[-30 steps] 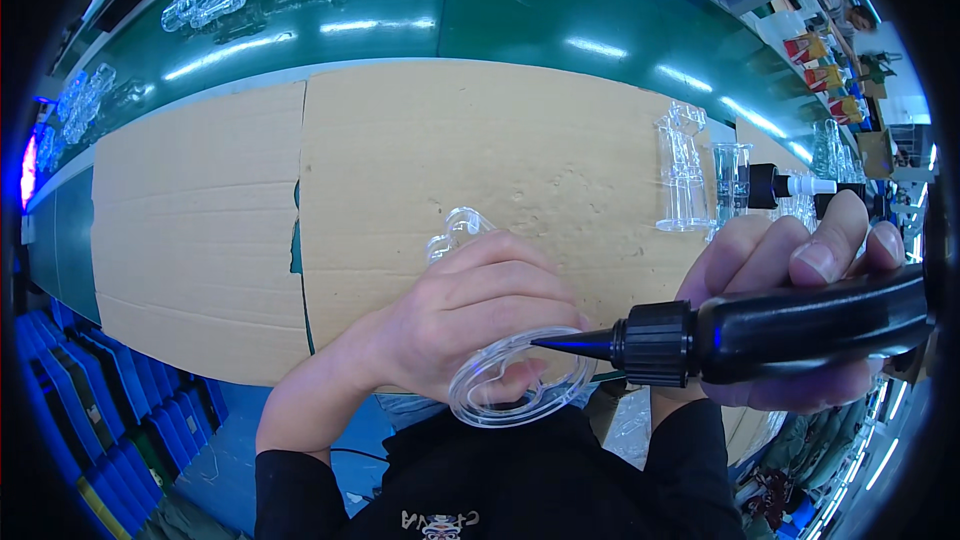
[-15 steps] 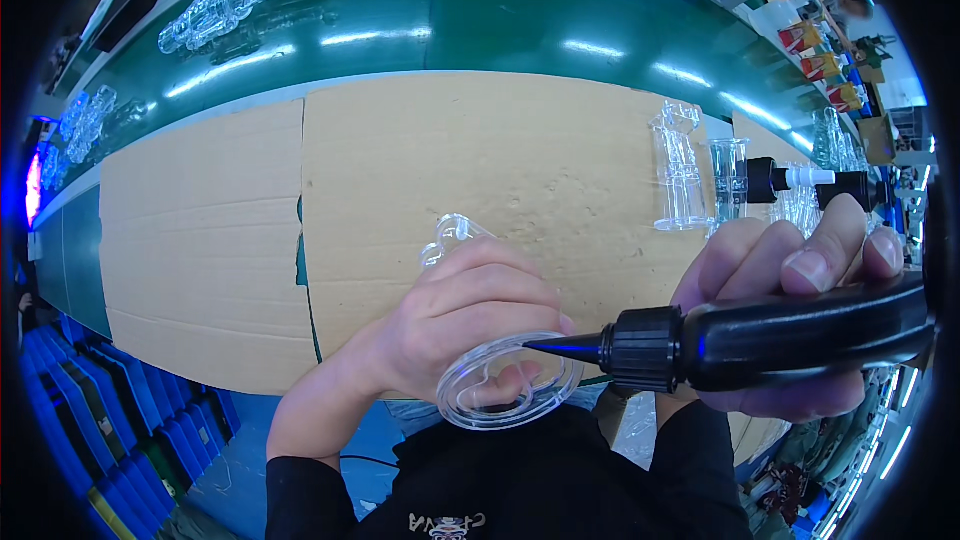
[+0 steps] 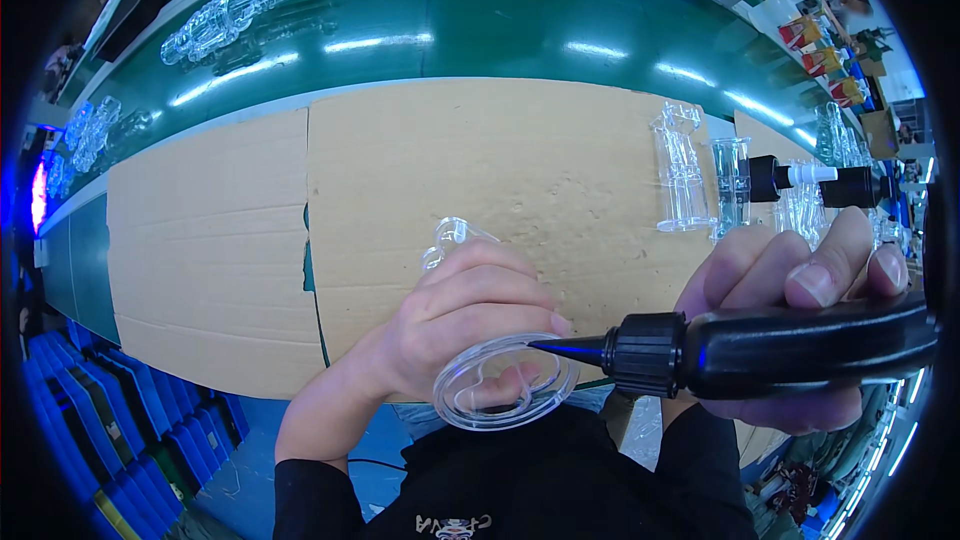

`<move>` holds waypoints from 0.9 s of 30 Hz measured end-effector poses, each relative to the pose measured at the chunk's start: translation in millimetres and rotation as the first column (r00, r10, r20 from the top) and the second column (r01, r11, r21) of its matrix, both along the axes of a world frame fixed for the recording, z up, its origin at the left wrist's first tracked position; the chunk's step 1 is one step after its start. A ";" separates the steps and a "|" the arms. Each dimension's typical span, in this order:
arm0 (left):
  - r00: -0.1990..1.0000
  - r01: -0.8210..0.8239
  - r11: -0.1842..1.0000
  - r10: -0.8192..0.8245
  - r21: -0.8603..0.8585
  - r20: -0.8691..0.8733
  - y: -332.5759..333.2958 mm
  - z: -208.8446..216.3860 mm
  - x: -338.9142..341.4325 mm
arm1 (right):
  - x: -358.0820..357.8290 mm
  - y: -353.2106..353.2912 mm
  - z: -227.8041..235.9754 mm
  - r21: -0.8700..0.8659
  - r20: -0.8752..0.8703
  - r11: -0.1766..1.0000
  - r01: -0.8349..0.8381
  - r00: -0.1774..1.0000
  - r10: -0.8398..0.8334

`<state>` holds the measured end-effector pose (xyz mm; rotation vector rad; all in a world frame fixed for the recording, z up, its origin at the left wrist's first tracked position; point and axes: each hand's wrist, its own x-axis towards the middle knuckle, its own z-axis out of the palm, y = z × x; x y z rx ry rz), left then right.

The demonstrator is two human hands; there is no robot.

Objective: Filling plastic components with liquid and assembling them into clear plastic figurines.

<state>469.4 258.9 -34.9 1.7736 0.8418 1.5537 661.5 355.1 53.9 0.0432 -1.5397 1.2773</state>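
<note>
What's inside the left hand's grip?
A clear round rim shows on the near side of the left hand, a clear curved end beyond it; what lies between is covered.

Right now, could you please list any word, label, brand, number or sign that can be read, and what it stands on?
Black shirt: pale lettering and a small printed figure on the front; I won't copy the letters.
Red-and-yellow boxes, upper right: any print is too small to read.
Black bottle in the right hand: no lettering shows.
Clear part in the left hand: no lettering shows.
</note>
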 end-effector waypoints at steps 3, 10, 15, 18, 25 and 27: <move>1.000 -0.009 1.000 0.009 -0.003 0.003 -0.3 -0.5 0.8 | -0.2 -1.2 -1.1 0.005 -0.012 1.000 0.015 1.000 -0.015; 0.999 -0.021 1.000 0.022 -0.011 0.033 -0.9 1.6 1.8 | 12.2 -4.7 0.8 0.006 -0.035 0.999 0.041 0.999 -0.041; 0.999 -0.012 1.000 0.012 -0.010 0.045 0.2 2.2 1.0 | 8.4 -8.3 0.0 0.008 -0.050 0.998 0.060 0.997 -0.060; 0.999 -0.003 1.000 0.003 -0.005 0.053 1.7 1.3 1.5 | 4.1 -7.8 -0.6 0.011 -0.058 0.997 0.075 0.996 -0.074; 0.983 0.021 0.988 0.007 -0.151 0.181 -2.4 1.9 5.6 | -6.5 2.1 0.4 0.013 -0.080 0.996 0.091 0.993 -0.090; 0.992 0.050 0.980 -0.027 -0.191 0.125 -1.6 7.9 5.7 | -5.7 2.0 1.4 0.012 -0.082 0.995 0.097 0.992 -0.096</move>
